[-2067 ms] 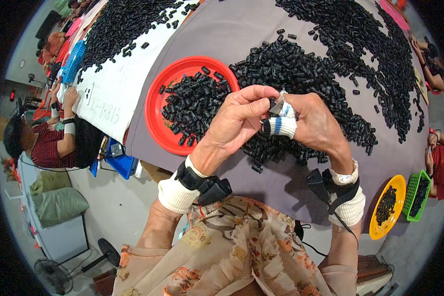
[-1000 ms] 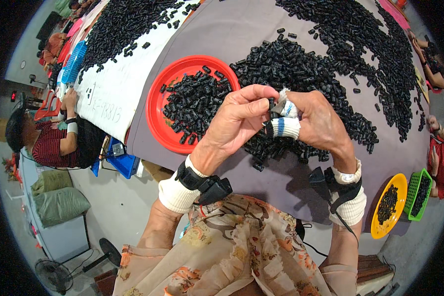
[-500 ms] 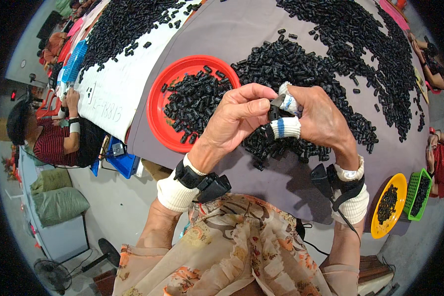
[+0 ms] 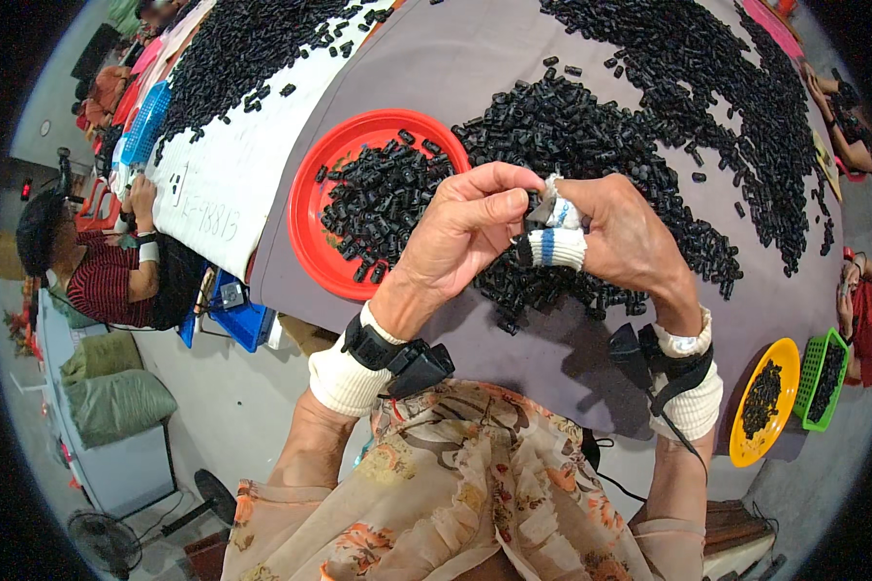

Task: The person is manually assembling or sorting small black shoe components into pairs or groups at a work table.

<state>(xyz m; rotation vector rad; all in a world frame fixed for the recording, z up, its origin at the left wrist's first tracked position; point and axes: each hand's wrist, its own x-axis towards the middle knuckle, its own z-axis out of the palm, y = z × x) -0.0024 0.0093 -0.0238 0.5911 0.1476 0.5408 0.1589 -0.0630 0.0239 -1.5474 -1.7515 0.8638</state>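
Note:
My left hand (image 4: 460, 228) is closed, pinching a small black plastic part (image 4: 533, 203) between thumb and fingertips. Against that part, my right hand (image 4: 635, 228) is curled, with white cloth covers, one blue-striped, on its thumb and finger. A small grey blade-like piece (image 4: 545, 211) shows at its fingertips; the rest of it is hidden. Both hands meet above a heap of similar black parts (image 4: 562, 121). Left of the heap stands a round red basin (image 4: 300, 213) holding more of them, partly behind my left hand.
More black parts (image 4: 707, 87) spread across the far right of the grey-covered table. At the right edge are a yellow dish (image 4: 790, 373) and a green basket (image 4: 835, 339), both holding black pieces. A co-worker (image 4: 107, 261) sits at the left by a white-covered table (image 4: 223, 184).
My right hand has shifted slightly left and turned a little, closer against the black part. My left hand stays almost where it was, still pinching.

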